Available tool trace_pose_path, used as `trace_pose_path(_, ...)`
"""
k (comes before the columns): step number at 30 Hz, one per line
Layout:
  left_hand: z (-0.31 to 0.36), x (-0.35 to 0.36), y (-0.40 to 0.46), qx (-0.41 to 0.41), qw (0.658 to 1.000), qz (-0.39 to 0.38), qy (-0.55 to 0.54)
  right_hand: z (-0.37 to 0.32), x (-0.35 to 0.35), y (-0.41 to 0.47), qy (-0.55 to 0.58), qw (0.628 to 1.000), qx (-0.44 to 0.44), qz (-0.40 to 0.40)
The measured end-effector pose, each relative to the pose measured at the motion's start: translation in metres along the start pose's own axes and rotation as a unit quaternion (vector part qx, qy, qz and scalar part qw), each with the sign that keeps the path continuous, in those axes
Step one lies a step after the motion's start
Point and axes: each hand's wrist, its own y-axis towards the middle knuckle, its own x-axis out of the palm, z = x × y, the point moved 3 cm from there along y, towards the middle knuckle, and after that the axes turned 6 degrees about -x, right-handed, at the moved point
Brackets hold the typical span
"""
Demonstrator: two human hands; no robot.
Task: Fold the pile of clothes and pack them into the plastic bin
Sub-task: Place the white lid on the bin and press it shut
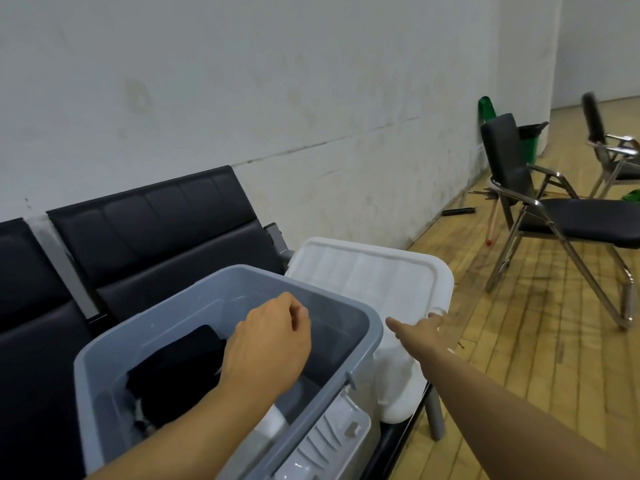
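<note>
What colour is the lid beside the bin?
White, the lid shows clearly in the head view.

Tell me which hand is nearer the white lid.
Right. The right hand reaches the white lid at its near edge; the left hand hovers over the open plastic bin, apart from it.

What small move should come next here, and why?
Probably the right hand grips the white lid's near edge and lifts it toward the grey plastic bin. The hand already reaches the lid, which leans beside the bin, and dark folded clothing lies inside. The left hand hovers curled over the bin.
</note>
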Motion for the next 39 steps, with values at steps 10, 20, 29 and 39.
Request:
trace_pose_path(10, -0.019, 0.005, -0.003, -0.025, 1.000, -0.014, 0.013, 0.014, 0.010, 0.022, -0.070, 0.995, 0.026, 0.068)
trace_pose_path(20, -0.029, -0.005, -0.004, -0.037, 0.999, -0.013, 0.014, 0.015, -0.001, 0.029, 0.018, 0.995, -0.001, 0.094)
trace_pose_path(29, -0.037, -0.027, -0.018, -0.041, 0.999, 0.005, -0.019, -0.043, -0.010, -0.020, 0.127, 0.984, -0.111, 0.063)
trace_pose_path(39, -0.041, -0.068, -0.035, -0.056, 0.996, 0.036, -0.061, -0.154, -0.048, -0.105, 0.130, 0.952, -0.257, 0.100)
